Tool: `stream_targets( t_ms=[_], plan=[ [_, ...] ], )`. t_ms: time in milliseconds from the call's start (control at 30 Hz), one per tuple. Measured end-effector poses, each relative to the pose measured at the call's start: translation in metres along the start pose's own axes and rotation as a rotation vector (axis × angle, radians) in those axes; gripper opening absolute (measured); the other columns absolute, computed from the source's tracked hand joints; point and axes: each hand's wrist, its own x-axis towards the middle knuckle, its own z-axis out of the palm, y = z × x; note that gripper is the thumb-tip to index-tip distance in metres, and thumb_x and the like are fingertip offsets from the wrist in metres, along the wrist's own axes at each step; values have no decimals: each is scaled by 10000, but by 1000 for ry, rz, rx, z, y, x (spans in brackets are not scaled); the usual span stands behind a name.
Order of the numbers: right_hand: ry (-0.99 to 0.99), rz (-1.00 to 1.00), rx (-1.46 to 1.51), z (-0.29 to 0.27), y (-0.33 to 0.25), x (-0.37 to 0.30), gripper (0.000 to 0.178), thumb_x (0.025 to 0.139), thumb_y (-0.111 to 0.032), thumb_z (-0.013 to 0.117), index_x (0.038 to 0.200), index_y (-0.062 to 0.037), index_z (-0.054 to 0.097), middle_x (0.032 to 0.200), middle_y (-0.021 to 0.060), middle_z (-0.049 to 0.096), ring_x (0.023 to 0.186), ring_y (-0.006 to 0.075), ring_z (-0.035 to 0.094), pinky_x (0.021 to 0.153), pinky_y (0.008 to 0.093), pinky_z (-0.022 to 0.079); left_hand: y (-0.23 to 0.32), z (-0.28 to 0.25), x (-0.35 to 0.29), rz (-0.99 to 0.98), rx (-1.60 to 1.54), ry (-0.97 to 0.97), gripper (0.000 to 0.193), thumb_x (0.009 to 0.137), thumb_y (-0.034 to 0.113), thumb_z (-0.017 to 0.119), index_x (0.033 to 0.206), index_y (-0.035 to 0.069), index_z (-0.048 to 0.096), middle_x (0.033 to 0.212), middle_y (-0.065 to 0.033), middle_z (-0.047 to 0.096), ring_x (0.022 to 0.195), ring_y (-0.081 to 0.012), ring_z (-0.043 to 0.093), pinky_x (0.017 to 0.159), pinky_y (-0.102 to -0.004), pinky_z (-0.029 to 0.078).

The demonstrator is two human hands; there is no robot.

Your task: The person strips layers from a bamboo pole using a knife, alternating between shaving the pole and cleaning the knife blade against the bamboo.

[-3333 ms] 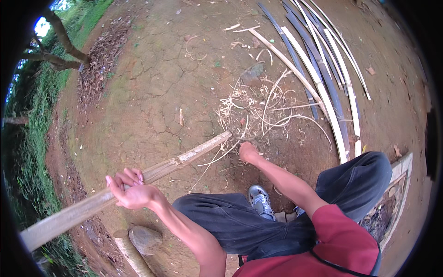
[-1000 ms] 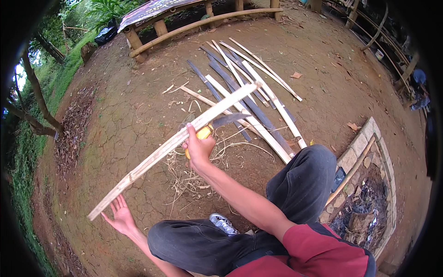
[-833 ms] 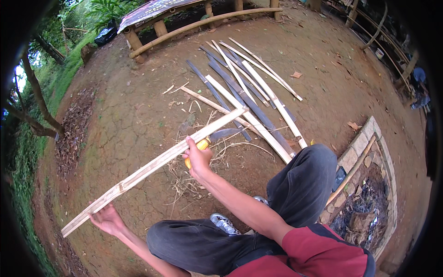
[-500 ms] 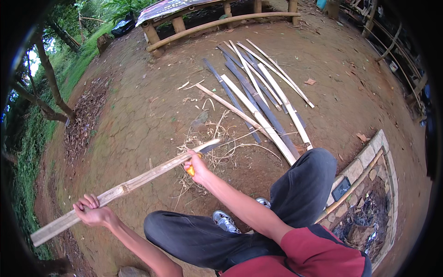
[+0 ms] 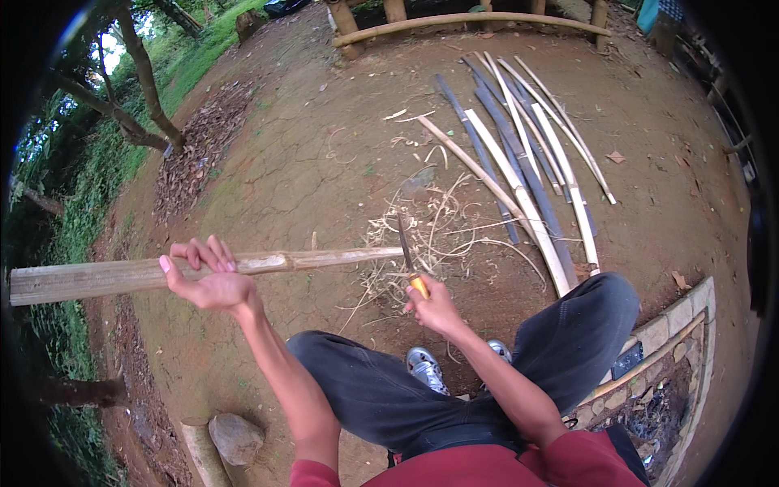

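Reading your view as a clock face, your left hand [image 5: 213, 286] is at nine o'clock, palm up, its fingers curled around a long bamboo strip [image 5: 324, 258]. The strip runs nearly level from the rim at nine o'clock to just right of the middle, broad at its outer end and narrower past the joint.

Your right hand [image 5: 436, 308] sits at five o'clock, fingers closed on the yellow handle of a knife [image 5: 408, 258]. Its blade points toward twelve, right at the strip's narrow end; you cannot tell whether they touch. Curly shavings [image 5: 442, 209] lie on the ground around and beyond the blade.

At two o'clock, pale and dark strips [image 5: 535, 223] lie in a loose fan. At four o'clock, a stone-edged fire pit [image 5: 707, 325] holds dark ash and charred bits [image 5: 661, 414]; a pole [image 5: 669, 346] runs along its near side, beside a dark flat rectangle [image 5: 626, 359]. At seven, a rounded stone [image 5: 235, 438] lies beside a log [image 5: 203, 454].
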Motion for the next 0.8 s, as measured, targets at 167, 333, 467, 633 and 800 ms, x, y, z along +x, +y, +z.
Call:
stream_targets(
  t_ms=[167,333,467,633,800],
  plan=[
    [15,-268,-291,19,-80,-29,290,952,-160,454,1142,59,445,653,232,597,588,403,611,548,469,482,-4,9,5,-53,-28,-1,469,945,512,323,673,135,265,576,20,216,413,-74,187,344,-215,176],
    [-82,-384,-367,45,-112,-25,243,951,-166,443,1057,51,471,632,258,587,636,421,627,570,495,476,-1,28,1,-87,65,-14,460,934,506,366,675,142,255,577,22,210,427,-80,177,352,-225,158],
    [31,-85,-509,45,-3,48,264,947,-149,427,1076,75,474,650,252,604,630,418,628,587,491,502,-2,33,-13,-43,145,-67,425,931,451,407,670,147,267,545,32,213,416,-73,189,357,-216,153],
    [-180,-39,-398,33,-48,25,313,935,-145,423,1108,112,467,704,237,624,632,356,654,547,457,527,1,33,-8,-33,-10,-183,422,946,407,395,634,151,273,490,40,217,353,-65,172,308,-197,163],
    [-95,-138,-362,39,-33,29,255,934,-128,444,1051,97,465,587,186,589,487,319,593,450,457,473,1,46,-15,-71,9,-190,388,937,348,393,633,147,260,482,39,206,356,-63,172,310,-197,163]
  ],
)
